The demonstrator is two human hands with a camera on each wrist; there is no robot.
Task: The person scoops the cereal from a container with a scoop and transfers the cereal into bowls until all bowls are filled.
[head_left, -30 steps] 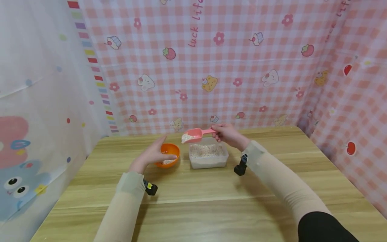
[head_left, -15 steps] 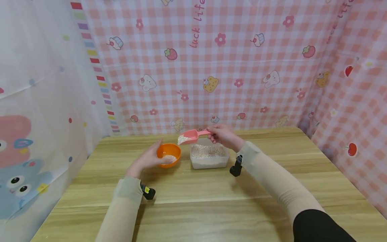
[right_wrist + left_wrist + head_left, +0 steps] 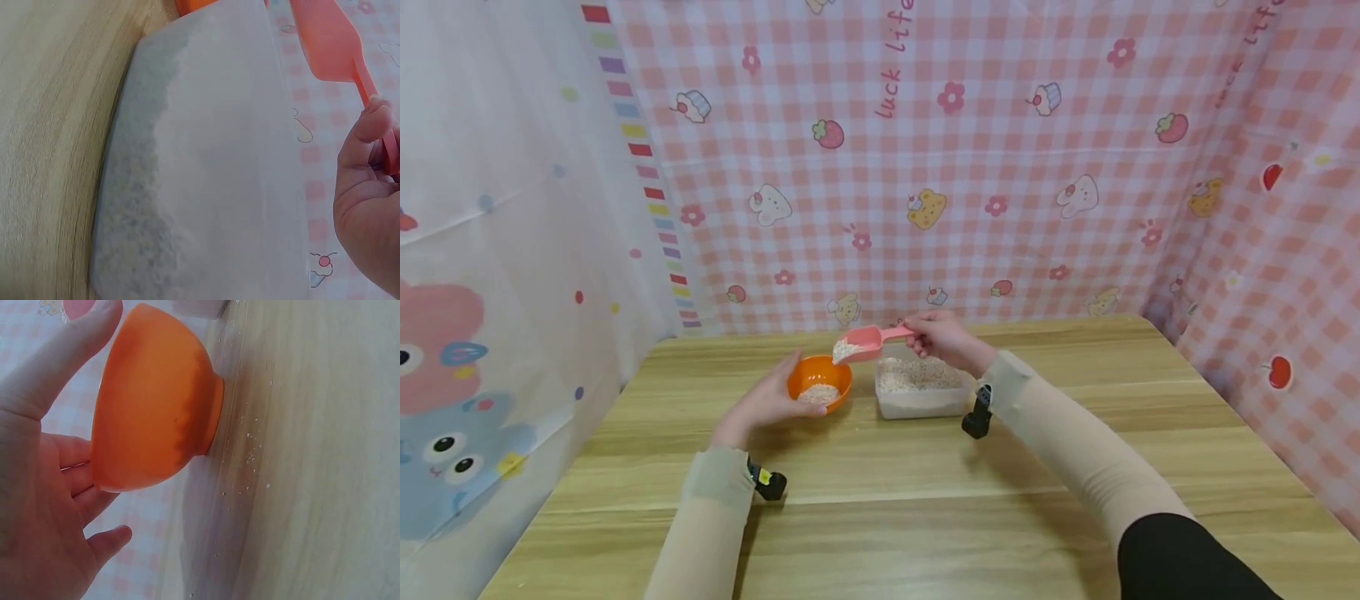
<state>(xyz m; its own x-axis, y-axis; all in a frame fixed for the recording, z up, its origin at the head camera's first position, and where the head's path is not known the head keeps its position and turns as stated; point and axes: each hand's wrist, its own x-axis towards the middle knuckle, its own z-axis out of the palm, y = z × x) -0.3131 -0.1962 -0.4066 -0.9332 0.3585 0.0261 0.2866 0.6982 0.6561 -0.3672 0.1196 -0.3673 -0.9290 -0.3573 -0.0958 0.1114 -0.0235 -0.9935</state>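
Note:
My right hand (image 3: 951, 342) pinches the handle of a pink scoop (image 3: 867, 340) that carries pale oat-like flakes (image 3: 846, 350) at its front. The scoop's tip hangs just above the right rim of an orange bowl (image 3: 822, 367). More flakes lie in the bottom of this bowl, which stands upright on the table. My left hand (image 3: 767, 398) holds the bowl's left side, thumb near and fingers beyond; in the left wrist view the fingertips (image 3: 72, 465) pass behind the bowl (image 3: 150, 406). Beneath the right hand sits a clear plastic box (image 3: 922, 406) of flakes.
The wooden table (image 3: 910, 517) has small crumbs beside the bowl's foot. A pink checked curtain (image 3: 880, 208) rises behind the table's back edge, and a white printed curtain (image 3: 512, 250) hangs along the left.
My right hand has brought the loaded scoop leftward and slightly down, from over the box to the bowl's rim. The left hand has lowered slightly and settled around the bowl's side.

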